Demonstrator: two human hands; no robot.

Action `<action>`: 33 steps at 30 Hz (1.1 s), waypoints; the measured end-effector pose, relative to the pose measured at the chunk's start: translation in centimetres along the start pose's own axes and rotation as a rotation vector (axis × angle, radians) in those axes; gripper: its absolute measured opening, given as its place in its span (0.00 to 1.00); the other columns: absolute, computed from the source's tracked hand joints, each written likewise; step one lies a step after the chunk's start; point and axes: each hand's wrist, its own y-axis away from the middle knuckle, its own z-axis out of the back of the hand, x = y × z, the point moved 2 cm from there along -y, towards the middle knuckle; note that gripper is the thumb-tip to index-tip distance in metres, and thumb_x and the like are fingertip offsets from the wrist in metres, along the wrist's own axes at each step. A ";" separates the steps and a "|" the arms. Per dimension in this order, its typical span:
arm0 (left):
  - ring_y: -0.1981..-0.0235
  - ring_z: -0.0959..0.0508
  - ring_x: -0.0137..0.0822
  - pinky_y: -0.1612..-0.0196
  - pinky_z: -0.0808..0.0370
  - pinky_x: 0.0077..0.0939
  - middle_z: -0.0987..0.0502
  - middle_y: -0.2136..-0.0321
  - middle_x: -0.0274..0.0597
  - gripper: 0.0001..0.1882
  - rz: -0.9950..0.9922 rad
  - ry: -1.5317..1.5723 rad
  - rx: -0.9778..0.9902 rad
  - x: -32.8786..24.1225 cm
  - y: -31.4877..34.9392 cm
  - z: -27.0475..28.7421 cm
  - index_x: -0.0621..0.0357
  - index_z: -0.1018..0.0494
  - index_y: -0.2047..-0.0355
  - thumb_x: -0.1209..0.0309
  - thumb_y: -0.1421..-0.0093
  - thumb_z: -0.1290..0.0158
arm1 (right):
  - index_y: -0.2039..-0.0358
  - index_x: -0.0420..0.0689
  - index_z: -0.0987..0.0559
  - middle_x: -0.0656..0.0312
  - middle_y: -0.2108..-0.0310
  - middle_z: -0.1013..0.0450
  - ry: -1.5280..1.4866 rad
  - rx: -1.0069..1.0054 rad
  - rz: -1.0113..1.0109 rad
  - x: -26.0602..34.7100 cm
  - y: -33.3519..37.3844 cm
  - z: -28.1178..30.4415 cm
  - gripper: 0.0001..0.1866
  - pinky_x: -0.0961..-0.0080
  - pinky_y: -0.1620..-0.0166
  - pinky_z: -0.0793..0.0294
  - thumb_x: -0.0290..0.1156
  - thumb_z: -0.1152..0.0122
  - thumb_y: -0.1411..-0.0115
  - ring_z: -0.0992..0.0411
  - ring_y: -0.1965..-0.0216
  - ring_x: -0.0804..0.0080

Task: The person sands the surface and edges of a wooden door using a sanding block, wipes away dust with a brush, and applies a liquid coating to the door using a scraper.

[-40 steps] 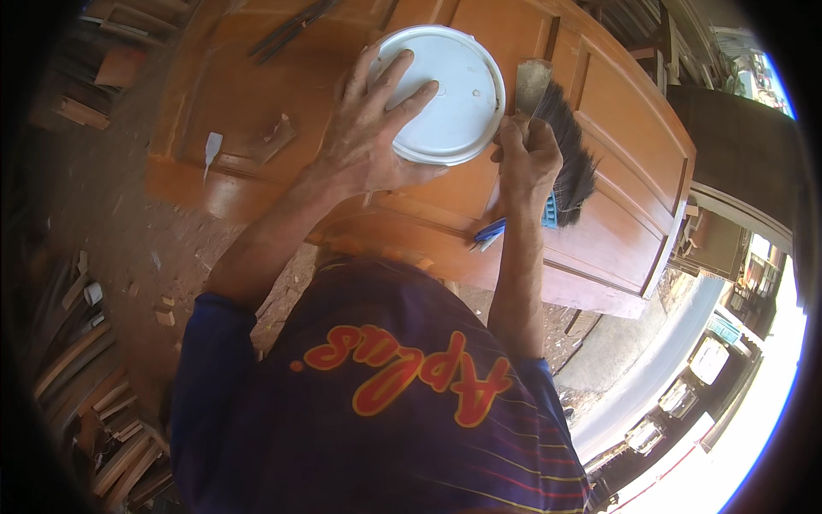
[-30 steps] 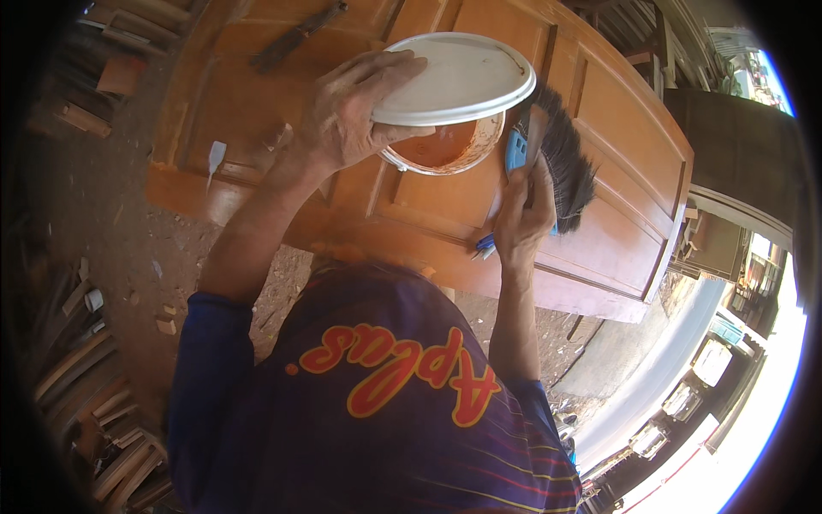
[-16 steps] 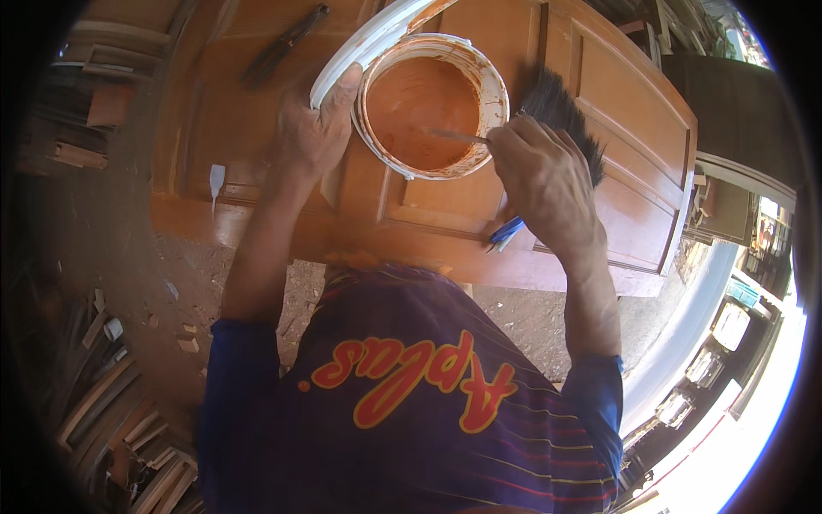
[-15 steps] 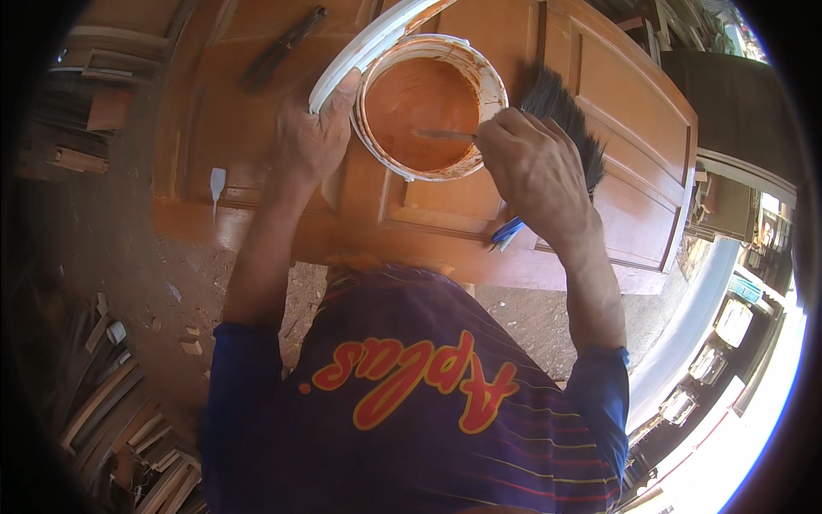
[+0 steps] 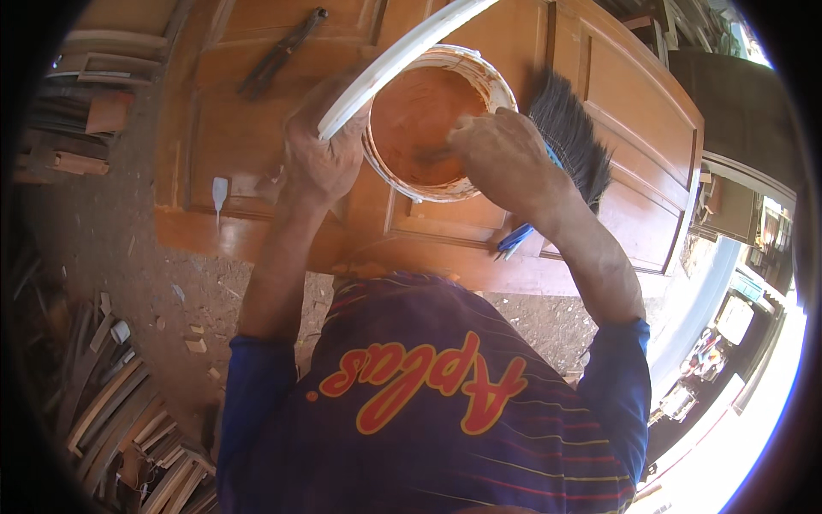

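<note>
A white bucket (image 5: 509, 96) of orange-brown paste (image 5: 419, 111) stands on a wooden panelled door lying flat. My left hand (image 5: 324, 161) is closed on the lower edge of a white round lid (image 5: 390, 70), tilted up on edge beside the bucket's left rim. Over the bucket's right side, my right hand (image 5: 509, 158) grips a thin flat stick (image 5: 432, 154), its end down at the paste. The stick and fingertips are blurred by motion. Just right of this hand lies a black-bristled brush (image 5: 572, 128), its blue handle partly hidden beneath my wrist.
On the door (image 5: 638, 124) lie dark pincers (image 5: 282, 53) at far left, a small white spatula (image 5: 220, 195) near the left front edge, and a blue-and-white item (image 5: 514, 240). Wood offcuts (image 5: 158, 445) are piled at lower left on the dirt floor.
My right hand has moved left and inward over the bucket, carrying the stick toward the paste's near side. The lid has tipped more edge-on in my left hand. The view has shifted slightly.
</note>
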 end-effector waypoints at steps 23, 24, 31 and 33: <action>0.58 0.16 0.38 0.55 0.21 0.32 0.15 0.59 0.50 0.21 -0.002 0.003 -0.039 0.7 -0.4 0.2 0.65 0.21 0.46 0.58 0.27 0.46 | 0.67 0.43 0.18 0.53 0.66 0.21 -0.378 0.202 -0.189 -2.4 0.0 3.6 0.11 0.54 0.56 0.22 0.35 0.44 0.33 0.21 0.61 0.49; 0.58 0.16 0.38 0.55 0.21 0.32 0.15 0.59 0.50 0.22 -0.004 0.026 -0.047 0.6 -0.4 0.1 0.65 0.21 0.46 0.57 0.26 0.46 | 0.66 0.42 0.18 0.52 0.66 0.21 -0.370 0.168 -0.172 -2.5 0.1 3.4 0.11 0.53 0.54 0.23 0.34 0.44 0.33 0.21 0.60 0.48; 0.58 0.16 0.38 0.56 0.21 0.33 0.15 0.60 0.51 0.24 0.017 -0.022 -0.038 0.6 -0.1 -0.3 0.66 0.21 0.47 0.55 0.26 0.48 | 0.68 0.39 0.17 0.49 0.65 0.20 -0.207 0.186 -0.131 -0.9 -0.8 1.1 0.11 0.53 0.52 0.22 0.32 0.43 0.35 0.19 0.60 0.49; 0.59 0.16 0.39 0.56 0.21 0.34 0.15 0.60 0.50 0.24 0.015 -0.032 -0.040 0.6 0.1 -0.1 0.66 0.21 0.47 0.55 0.26 0.47 | 0.69 0.39 0.17 0.49 0.66 0.20 -0.205 0.198 -0.109 -0.6 -1.0 0.5 0.11 0.53 0.53 0.22 0.32 0.43 0.36 0.19 0.61 0.49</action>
